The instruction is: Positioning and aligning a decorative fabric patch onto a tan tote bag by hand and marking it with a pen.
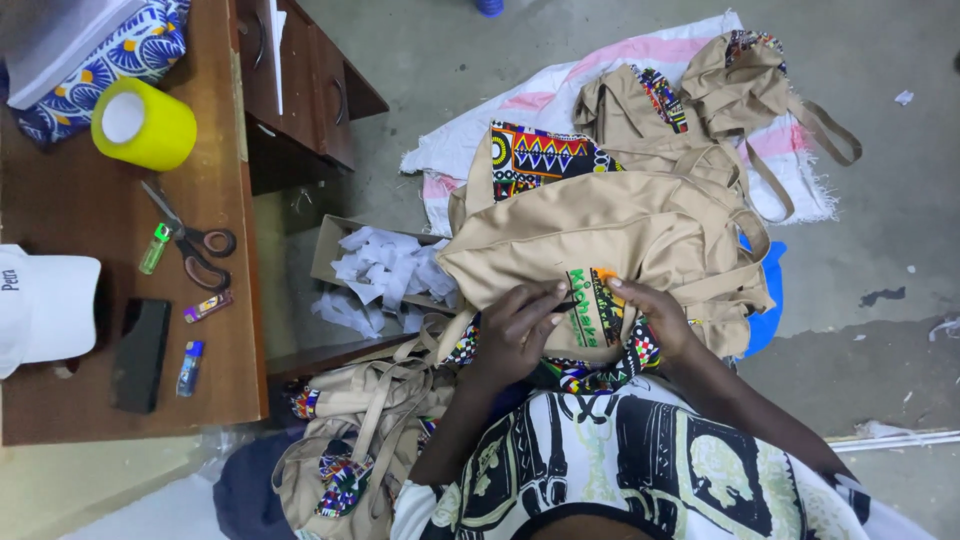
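Observation:
A tan canvas bag (600,235) with a green embroidered patch and bright patterned trim lies across my lap. My left hand (520,325) pinches a small dark object against the patch, its fingers bent over the cloth. My right hand (650,310) presses flat on the bag just right of the patch, fingertips touching the orange and green stitching. What the small dark object is I cannot make out.
More tan bags (720,80) are piled on a pink and white cloth (560,90) on the floor. A cardboard box of white scraps (385,265) sits by a wooden desk (215,330) holding scissors (190,240), a yellow tape roll (145,125), a phone (140,355) and lighters.

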